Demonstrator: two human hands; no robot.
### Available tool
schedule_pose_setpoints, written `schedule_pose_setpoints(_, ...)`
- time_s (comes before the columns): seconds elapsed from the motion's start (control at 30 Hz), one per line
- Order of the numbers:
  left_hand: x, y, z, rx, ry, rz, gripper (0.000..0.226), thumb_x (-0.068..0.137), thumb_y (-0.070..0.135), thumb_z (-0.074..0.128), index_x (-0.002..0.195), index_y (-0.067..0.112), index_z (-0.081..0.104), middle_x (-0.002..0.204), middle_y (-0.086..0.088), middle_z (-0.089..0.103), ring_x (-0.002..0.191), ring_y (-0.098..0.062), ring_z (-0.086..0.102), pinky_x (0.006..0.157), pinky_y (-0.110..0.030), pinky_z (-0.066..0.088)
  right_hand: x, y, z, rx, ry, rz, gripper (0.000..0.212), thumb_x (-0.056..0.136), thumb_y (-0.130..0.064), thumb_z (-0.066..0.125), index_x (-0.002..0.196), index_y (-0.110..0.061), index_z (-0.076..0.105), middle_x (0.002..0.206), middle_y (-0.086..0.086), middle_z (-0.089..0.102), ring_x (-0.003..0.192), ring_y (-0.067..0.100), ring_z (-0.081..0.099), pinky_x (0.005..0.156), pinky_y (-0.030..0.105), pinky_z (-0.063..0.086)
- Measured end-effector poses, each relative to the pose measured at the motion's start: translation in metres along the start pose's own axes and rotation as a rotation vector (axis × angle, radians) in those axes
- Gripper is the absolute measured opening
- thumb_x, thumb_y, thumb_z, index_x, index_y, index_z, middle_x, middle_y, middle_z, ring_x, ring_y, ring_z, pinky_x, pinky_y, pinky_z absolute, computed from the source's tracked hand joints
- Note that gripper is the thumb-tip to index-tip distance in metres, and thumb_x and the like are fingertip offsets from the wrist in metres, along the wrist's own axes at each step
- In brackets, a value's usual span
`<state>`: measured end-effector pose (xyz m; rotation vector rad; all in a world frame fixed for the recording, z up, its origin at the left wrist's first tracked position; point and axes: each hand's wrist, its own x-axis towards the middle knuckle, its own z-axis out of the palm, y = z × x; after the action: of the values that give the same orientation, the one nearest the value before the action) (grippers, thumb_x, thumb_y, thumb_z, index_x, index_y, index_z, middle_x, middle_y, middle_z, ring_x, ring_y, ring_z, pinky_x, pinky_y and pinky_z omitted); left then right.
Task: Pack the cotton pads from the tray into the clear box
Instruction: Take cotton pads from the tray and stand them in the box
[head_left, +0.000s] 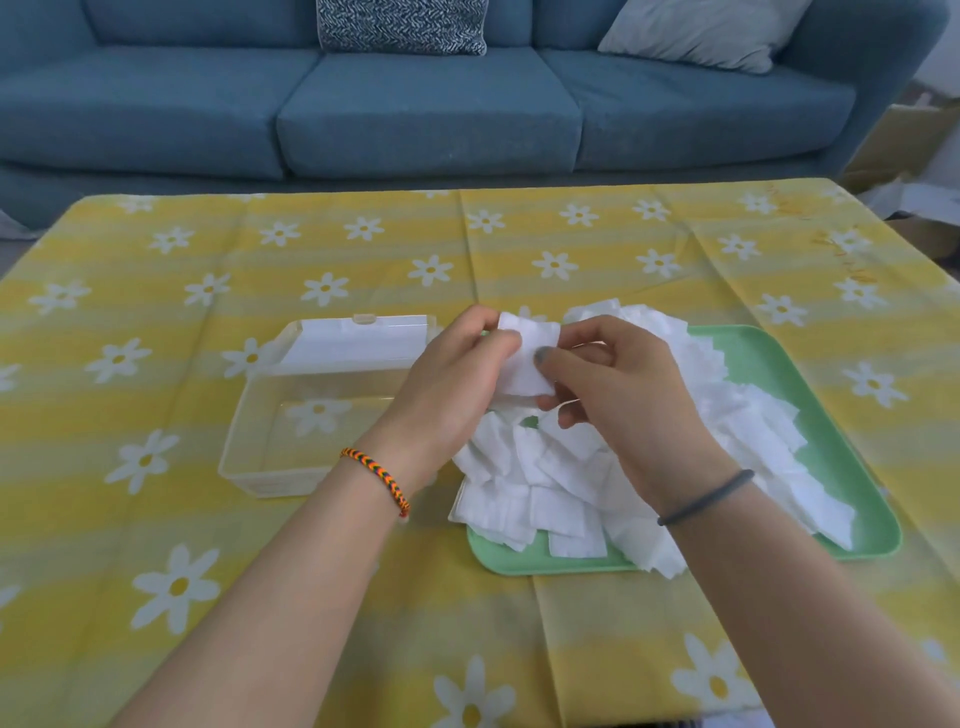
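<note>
Head view. Both hands raised just above the near-left part of the tray, meeting at a small stack of cotton pads (530, 358). Left hand (452, 384): grip closed on the stack's left edge, thumb across the front, fingers curled behind. Right hand (618, 384): grip clamped on the same stack from the right, thumb tip pressed on the front face, fingers folded beneath. Number of pads in the stack not resolvable, possibly several, edges blurred.

Green tray (857, 499) on the worktop, right of centre, heaped with loose white cotton pads (561, 499); some overhanging the tray's near-left rim.

Clear box (260, 447) just left of the tray, on the worktop, lid (358, 343) hinged back and standing open at the far side. No pads seen inside; daisy print visible through the floor of the box.

Braided orange-and-dark bracelet (376, 478) on left wrist; dark hair band (706, 496) on right wrist.

Yellow daisy tablecloth (156, 519) covering the worktop. Blue sofa (415, 119) behind, with a patterned cushion (402, 23) and a pale cushion (696, 31).
</note>
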<state>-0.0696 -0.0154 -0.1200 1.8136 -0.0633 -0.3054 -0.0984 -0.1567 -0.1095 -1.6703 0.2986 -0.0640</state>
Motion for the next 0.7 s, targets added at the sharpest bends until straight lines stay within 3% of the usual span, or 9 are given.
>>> schedule_pose_setpoints(0.1,-0.003,-0.002,0.001,0.044,0.03,0.046,0.013,0.087,0.028,0.054,0.096,0.034,0.063,0.096,-0.002,0.072,0.093,-0.028,0.069,0.089,-0.049,0.055,-0.001,0.0,0.002,-0.015,0.0,-0.014,0.011,0.088,-0.006,0.065,0.098,-0.002,0.061,0.067,0.01,0.068,0.053,0.018,0.066,0.05,0.027,0.051)
schedule_pose_setpoints(0.2,0.0,-0.006,-0.002,0.089,0.069,0.071,0.018,0.096,0.019,0.052,0.104,0.035,0.052,0.093,0.001,0.071,0.07,-0.018,0.063,0.068,-0.036,0.05,0.004,0.006,0.0,-0.097,0.056,-0.044,0.008,0.087,-0.012,0.066,0.094,-0.008,0.063,0.069,0.005,0.071,0.057,0.016,0.067,0.056,0.03,0.053)
schedule_pose_setpoints(0.27,0.001,-0.008,-0.005,0.106,0.095,0.084,0.02,0.098,0.016,0.05,0.109,0.03,0.04,0.079,0.0,0.061,0.049,-0.009,0.047,0.052,-0.024,0.04,0.009,0.013,-0.009,-0.271,0.144,-0.115,0.008,0.085,-0.017,0.068,0.09,-0.015,0.063,0.075,0.002,0.07,0.066,0.016,0.067,0.063,0.026,0.053)
schedule_pose_setpoints(0.33,0.001,-0.009,-0.008,0.144,0.118,0.099,0.023,0.1,0.012,0.047,0.111,0.027,0.033,0.07,0.001,0.045,0.04,-0.007,0.034,0.043,-0.018,0.031,0.009,0.021,-0.02,-0.583,0.093,-0.163,0.012,0.081,-0.015,0.07,0.087,-0.019,0.061,0.08,-0.001,0.067,0.073,0.016,0.063,0.061,0.013,0.045)
schedule_pose_setpoints(0.37,0.001,-0.01,-0.009,0.166,0.123,0.111,0.023,0.1,0.011,0.045,0.11,0.027,0.032,0.069,-0.001,0.041,0.039,-0.007,0.032,0.042,-0.018,0.029,0.008,0.027,-0.023,-0.764,-0.015,-0.156,0.013,0.08,-0.013,0.07,0.087,-0.019,0.06,0.082,-0.003,0.065,0.076,0.016,0.061,0.06,0.013,0.043)
schedule_pose_setpoints(0.47,0.001,-0.01,-0.01,0.221,0.122,0.133,0.019,0.1,0.011,0.042,0.105,0.029,0.036,0.072,-0.007,0.038,0.041,-0.008,0.03,0.042,-0.019,0.027,0.0,0.047,-0.019,-1.167,-0.323,-0.087,0.018,0.079,-0.016,0.066,0.093,-0.019,0.055,0.092,-0.004,0.054,0.086,0.019,0.054,0.068,0.028,0.045)
schedule_pose_setpoints(0.6,0.001,-0.009,-0.008,0.2,0.114,0.109,0.014,0.098,0.012,0.045,0.096,0.024,0.051,0.069,-0.003,0.043,0.043,-0.008,0.032,0.041,-0.018,0.027,0.002,0.054,-0.016,-1.313,-0.324,-0.132,0.026,0.08,-0.021,0.065,0.097,-0.017,0.046,0.091,0.0,0.043,0.082,0.022,0.046,0.06,0.031,0.035)
schedule_pose_setpoints(0.7,0.0,-0.007,-0.007,0.168,0.108,0.06,0.014,0.093,0.013,0.051,0.098,0.026,0.055,0.076,-0.001,0.054,0.044,-0.005,0.039,0.047,-0.021,0.034,0.003,0.053,-0.018,-1.288,-0.323,-0.138,0.017,0.082,-0.018,0.06,0.094,-0.015,0.049,0.092,0.001,0.045,0.081,0.022,0.049,0.059,0.03,0.035)
